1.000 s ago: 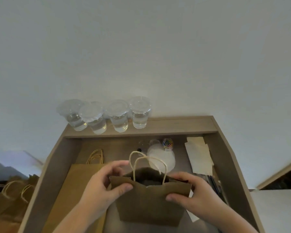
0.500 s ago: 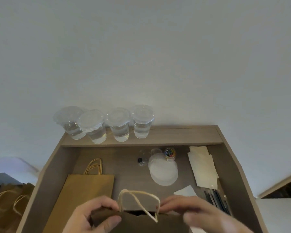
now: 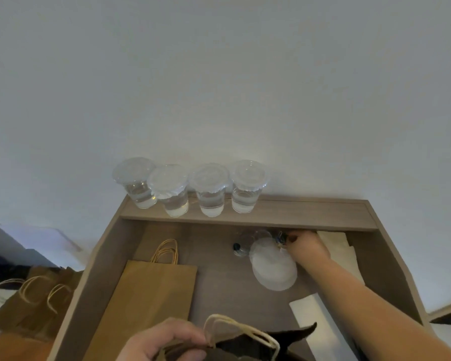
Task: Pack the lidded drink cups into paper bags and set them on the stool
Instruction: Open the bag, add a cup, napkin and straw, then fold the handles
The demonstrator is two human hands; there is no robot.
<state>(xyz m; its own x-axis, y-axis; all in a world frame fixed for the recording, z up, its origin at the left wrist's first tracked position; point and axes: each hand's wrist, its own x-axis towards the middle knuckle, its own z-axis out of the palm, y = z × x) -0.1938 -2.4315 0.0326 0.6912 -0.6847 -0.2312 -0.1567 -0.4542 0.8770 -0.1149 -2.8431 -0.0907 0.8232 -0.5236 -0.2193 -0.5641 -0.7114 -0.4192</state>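
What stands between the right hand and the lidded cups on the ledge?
Only the front edge of the ledge. The right hand is down in the recess below the ledge, while the cups stand on top of it. Nothing else visible lies between the hand and the nearest cup.

Open lane between flat bag and lid stack.

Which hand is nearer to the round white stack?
Right. The right hand is just beyond the stack's far right edge; the left hand grips the bag at the near edge, well apart.
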